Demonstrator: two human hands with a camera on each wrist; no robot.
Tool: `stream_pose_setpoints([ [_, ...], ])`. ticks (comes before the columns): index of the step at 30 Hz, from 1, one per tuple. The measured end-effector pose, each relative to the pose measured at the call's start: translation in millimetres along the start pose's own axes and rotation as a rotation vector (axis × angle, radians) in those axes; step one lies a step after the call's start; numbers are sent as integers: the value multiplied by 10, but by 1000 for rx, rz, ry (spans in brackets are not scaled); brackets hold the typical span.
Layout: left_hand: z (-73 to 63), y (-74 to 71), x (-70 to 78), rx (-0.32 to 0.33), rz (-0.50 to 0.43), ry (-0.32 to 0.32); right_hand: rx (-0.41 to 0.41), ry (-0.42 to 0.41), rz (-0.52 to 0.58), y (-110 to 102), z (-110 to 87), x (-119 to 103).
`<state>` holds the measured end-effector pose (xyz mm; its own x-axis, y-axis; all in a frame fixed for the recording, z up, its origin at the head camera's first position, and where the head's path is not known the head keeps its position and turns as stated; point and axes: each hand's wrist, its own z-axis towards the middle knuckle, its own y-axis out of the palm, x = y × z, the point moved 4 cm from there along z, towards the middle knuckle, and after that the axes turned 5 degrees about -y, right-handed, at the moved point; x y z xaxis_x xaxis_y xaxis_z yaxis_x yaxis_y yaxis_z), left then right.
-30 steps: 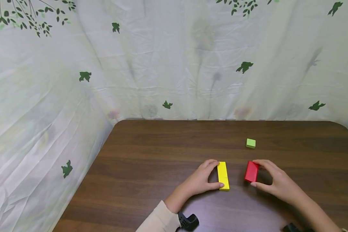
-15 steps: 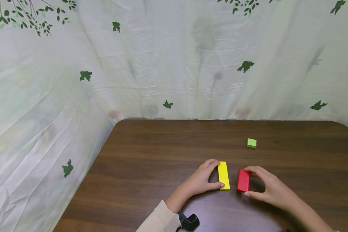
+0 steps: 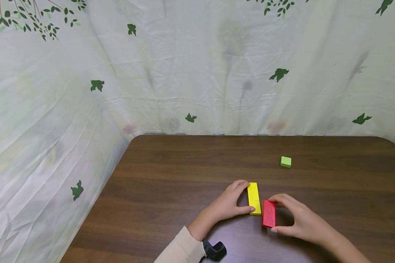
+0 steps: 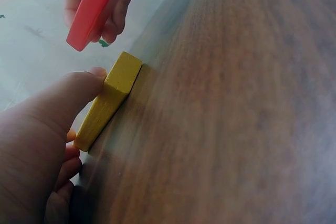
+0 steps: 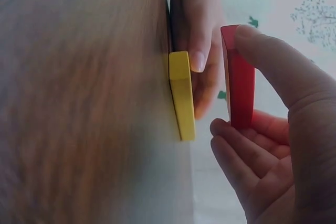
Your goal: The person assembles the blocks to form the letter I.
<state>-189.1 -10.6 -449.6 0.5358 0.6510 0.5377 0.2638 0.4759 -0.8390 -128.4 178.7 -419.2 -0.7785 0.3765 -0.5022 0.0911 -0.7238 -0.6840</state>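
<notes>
A long yellow block lies flat on the wooden table. My left hand holds it by its two ends, thumb at the near end and fingers at the far one. Just right of it, my right hand pinches a red block between thumb and fingers. In the right wrist view the red block is raised off the tabletop, with a gap between it and the yellow block. The left wrist view shows the left thumb pressed on the yellow block's near end.
A small light green block sits farther back on the dark wooden table. Behind and to the left hangs a pale cloth with leaf and bird prints. A black strap device is on the left wrist.
My right hand has carried the red block left and toward me, from well right of the yellow block to close beside its near end. The left hand and yellow block have stayed put.
</notes>
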Motion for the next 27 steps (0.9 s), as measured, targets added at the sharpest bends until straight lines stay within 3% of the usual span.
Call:
stream_pose_setpoints([
  [4,8,2,-3,3,-1,5,-19,-28,30,31,14,-30],
  [10,18,-1,-4,13,-2,17,-85,-4,81,89,19,-61],
  [14,17,-4,-4,11,-6,13,-84,-41,108,127,19,-91],
  [22,16,-20,13,28,-6,47,-143,61,91,190,-14,-128],
  [27,7,-18,9,21,-11,39,-145,18,96,217,-22,-142],
])
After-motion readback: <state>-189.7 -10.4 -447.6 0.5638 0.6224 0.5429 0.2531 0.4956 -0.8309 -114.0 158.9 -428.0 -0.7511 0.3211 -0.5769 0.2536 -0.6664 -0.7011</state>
